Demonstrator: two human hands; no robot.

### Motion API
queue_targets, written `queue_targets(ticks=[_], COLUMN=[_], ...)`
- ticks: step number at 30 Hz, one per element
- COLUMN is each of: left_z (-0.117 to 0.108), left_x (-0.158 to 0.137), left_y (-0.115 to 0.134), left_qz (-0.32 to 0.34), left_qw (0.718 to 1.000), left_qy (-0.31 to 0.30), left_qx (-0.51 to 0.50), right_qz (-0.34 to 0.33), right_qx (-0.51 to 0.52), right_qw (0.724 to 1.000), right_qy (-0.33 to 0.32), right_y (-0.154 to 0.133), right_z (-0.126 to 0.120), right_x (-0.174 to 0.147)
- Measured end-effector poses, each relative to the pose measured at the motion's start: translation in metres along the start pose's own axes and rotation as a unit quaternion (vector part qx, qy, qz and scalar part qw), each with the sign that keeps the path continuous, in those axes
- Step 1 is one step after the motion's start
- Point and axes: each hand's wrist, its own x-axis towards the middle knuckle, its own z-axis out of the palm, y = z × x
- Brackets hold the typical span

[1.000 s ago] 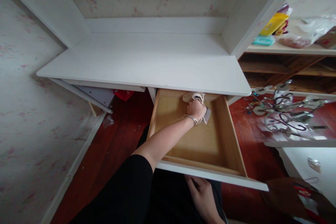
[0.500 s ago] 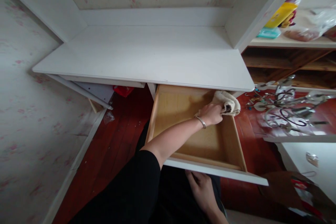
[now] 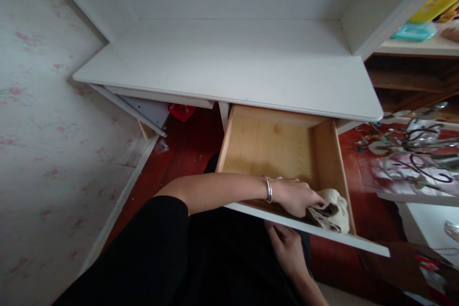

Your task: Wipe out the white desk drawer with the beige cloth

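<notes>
left hand [image 3: 296,197] dragged one cloth [image 3: 332,210] to drawer [image 3: 272,146] front-right corner

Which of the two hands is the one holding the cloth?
The left hand, wearing a silver bracelet, presses the cream cloth into the drawer's front right corner. The right hand rests below the drawer front, empty.

crumpled cream cloth [image 3: 332,208] in open wooden drawer's [image 3: 272,146] front right corner, seemingly bunched.
</notes>
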Motion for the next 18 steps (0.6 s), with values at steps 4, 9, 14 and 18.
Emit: queue_targets(ticks=[4, 9, 14, 18], left_z=[-0.011, -0.023, -0.031, -0.031], left_x=[-0.023, -0.070, -0.131, -0.161], left_y=[-0.003, -0.011, -0.025, -0.047], left_qz=[0.009, 0.023, -0.003, 0.008], left_qw=[0.999, 0.987, 0.980, 0.973], left_qy=[-0.019, -0.037, -0.018, -0.001], left_qx=[0.037, 0.152, 0.197, 0.229], right_qz=[-0.007, 0.005, 0.011, 0.013], right_qx=[0.000, 0.015, 0.026, 0.023], right_qw=[1.000, 1.000, 0.999, 0.999], right_qy=[0.004, -0.003, -0.018, -0.022], right_y=[-0.003, -0.003, -0.003, -0.004], right_z=[-0.001, -0.001, -0.002, -0.003], right_x=[-0.001, -0.002, -0.002, -0.002])
